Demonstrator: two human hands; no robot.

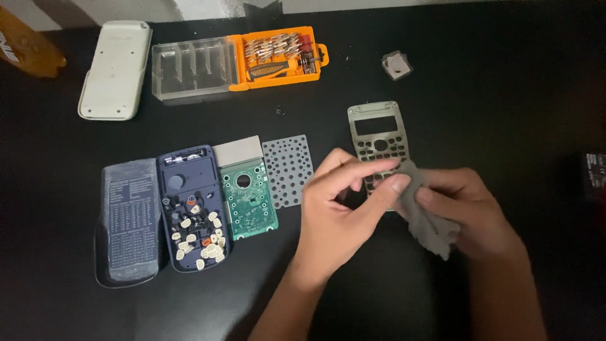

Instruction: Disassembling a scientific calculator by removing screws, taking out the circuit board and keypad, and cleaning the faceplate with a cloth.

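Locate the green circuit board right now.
In the head view, the green circuit board lies flat on the black table, left of centre, between the dark blue back shell and the perforated grey sheet.

lower half of the grey faceplate (377, 136) behind both hands, orange object (28, 47) cut by the left edge

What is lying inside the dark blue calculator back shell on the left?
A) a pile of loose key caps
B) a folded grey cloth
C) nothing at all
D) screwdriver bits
A: the dark blue back shell holds a heap of small loose key caps, mostly pale with one orange; the screwdriver bits sit in the orange case further back.
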